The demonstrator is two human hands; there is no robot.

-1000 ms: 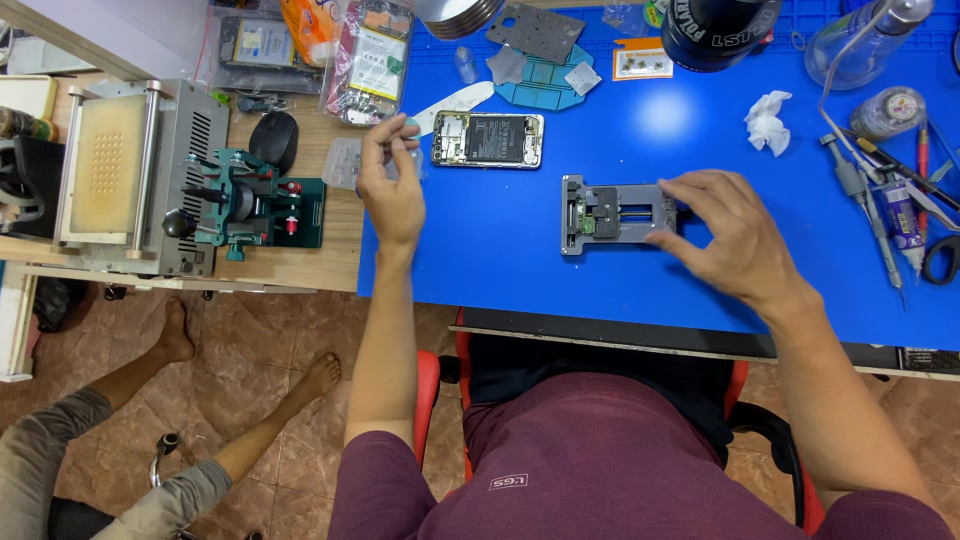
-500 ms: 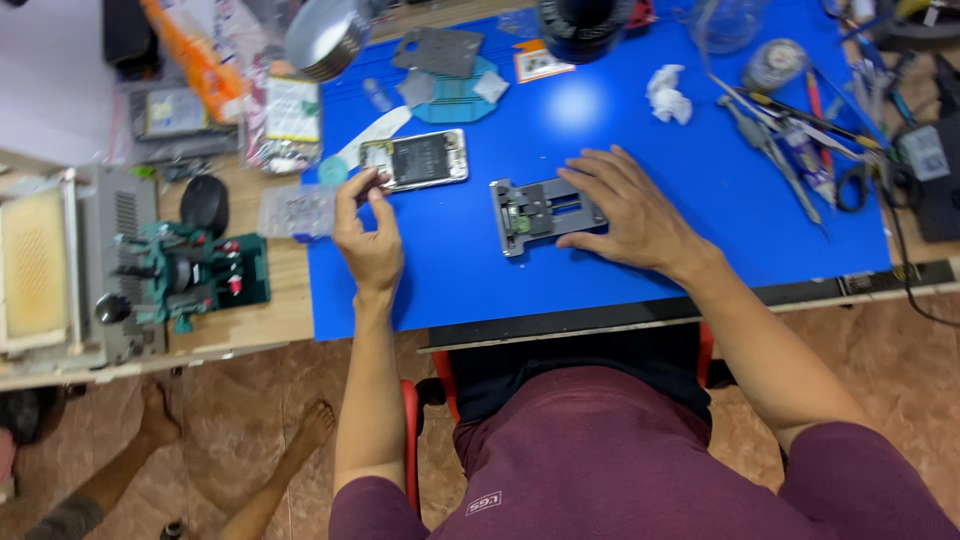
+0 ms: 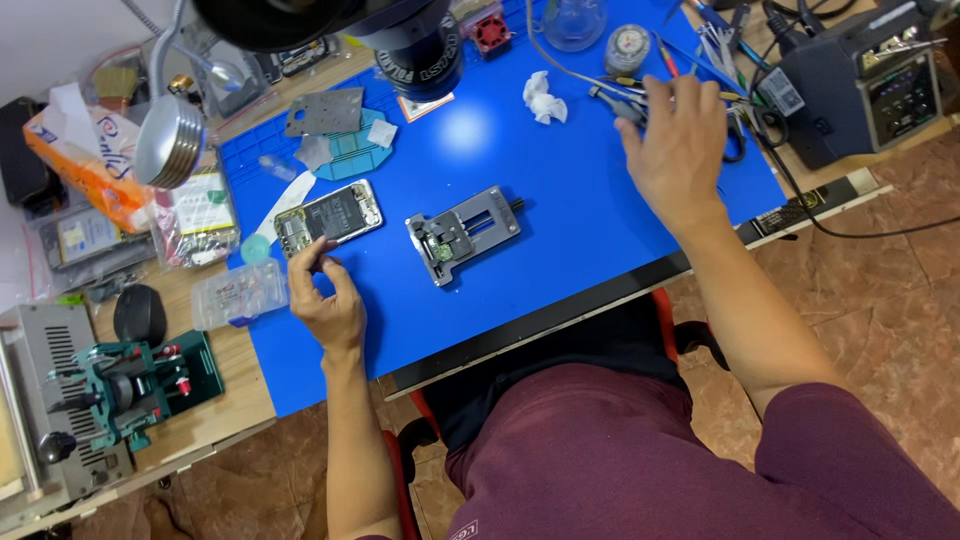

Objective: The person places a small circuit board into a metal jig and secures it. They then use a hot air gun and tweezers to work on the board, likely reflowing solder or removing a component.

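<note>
Seated at a repair bench, we rest our left hand [image 3: 325,295] on the blue mat [image 3: 560,190] that covers the tabletop, fingers curled loosely with thumb and forefinger pinched together just below an opened phone [image 3: 329,216]; whether anything sits in that pinch we cannot tell. The phone lies face down, back cover off, its innards showing, near the mat's left edge. Our right hand [image 3: 678,150] reaches to the far right of the mat, fingers bent and spread over a clutter of tweezers and screwdrivers [image 3: 690,70]; we cannot tell whether it has closed on one. Between the hands, touched by neither, a grey metal board holder [image 3: 463,233] lies at an angle in the middle of the mat. A crumpled white tissue [image 3: 542,98] sits beyond it, with a black microscope head [image 3: 420,45] above the mat's far edge. Off the mat to the left are a clear plastic parts box [image 3: 240,295], a black mouse [image 3: 139,314] and a green clamp fixture [image 3: 130,380]; a soldering station [image 3: 865,85] stands at far right.
</note>
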